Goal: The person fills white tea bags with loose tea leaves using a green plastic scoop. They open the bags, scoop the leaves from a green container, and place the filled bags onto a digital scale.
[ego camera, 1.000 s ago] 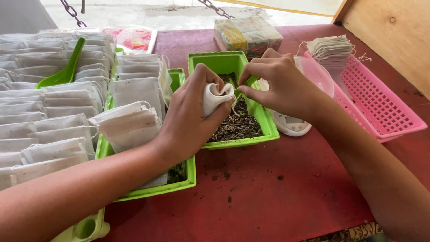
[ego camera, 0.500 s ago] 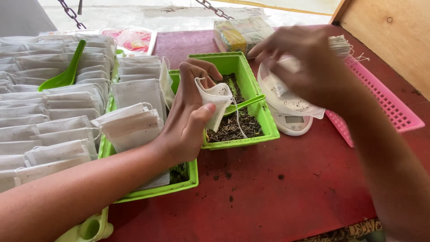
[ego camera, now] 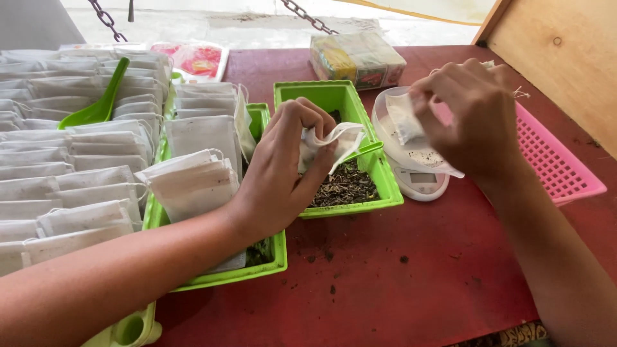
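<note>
Our left hand [ego camera: 283, 173] pinches a white bag [ego camera: 334, 142] over the green tray [ego camera: 379, 186] of dried leaves. Our right hand [ego camera: 472, 119] grips another bag [ego camera: 405, 119] above the scale [ego camera: 421, 183].

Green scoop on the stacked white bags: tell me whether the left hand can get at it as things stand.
Probably not right away. The left hand is closed on a white bag, so its fingers are taken. The green scoop itself lies uncovered on the stacked white bags, with nothing blocking it.

light: bright daylight from above | shadows: soft | glare: washed-out top edge | focus: sharp
</note>
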